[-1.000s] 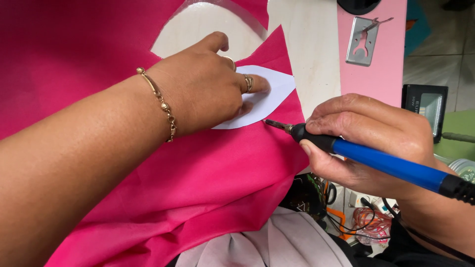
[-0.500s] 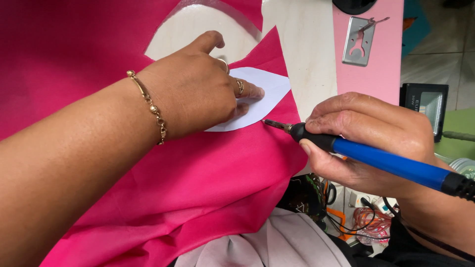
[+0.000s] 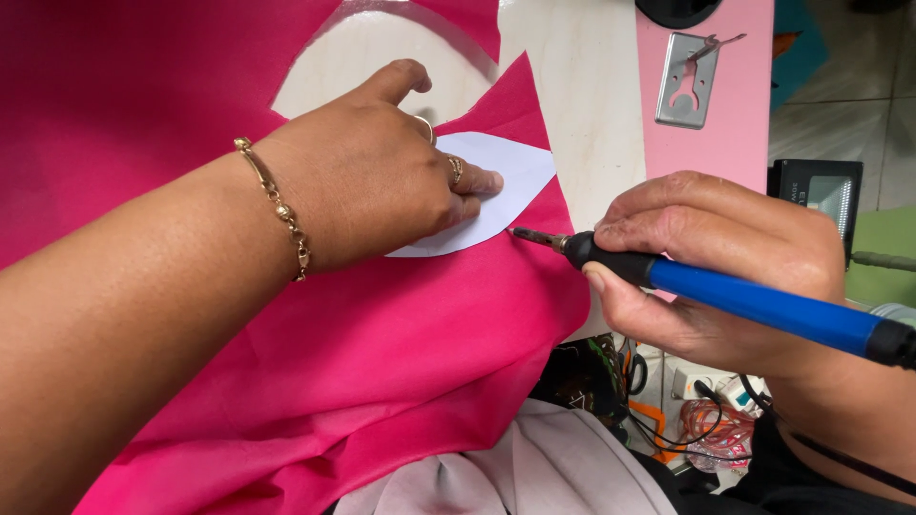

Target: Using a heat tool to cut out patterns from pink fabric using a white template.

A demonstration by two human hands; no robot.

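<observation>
My left hand (image 3: pixel 372 181) presses flat on a white leaf-shaped paper template (image 3: pixel 506 181) that lies on bright pink fabric (image 3: pixel 363 362). A gold bracelet sits on that wrist and rings are on the fingers. My right hand (image 3: pixel 706 257) grips a blue-handled soldering iron (image 3: pixel 763 305) with a black collar. Its metal tip (image 3: pixel 525 234) touches the fabric at the lower right edge of the template. A large rounded hole (image 3: pixel 372 57) is cut in the fabric above my left hand, and the pale tabletop shows through it.
A pale wooden tabletop (image 3: pixel 582 95) lies beyond the fabric. A pink panel (image 3: pixel 725 143) with a metal plate (image 3: pixel 689 81) is at the upper right. A black box (image 3: pixel 821 191) stands at the right, tangled wires (image 3: pixel 706 420) hang below the table edge, and grey cloth (image 3: pixel 534 477) is at the bottom.
My left hand and the template have shifted slightly, with the fingers spread further over the paper. The soldering iron tip stays at the template's lower right edge.
</observation>
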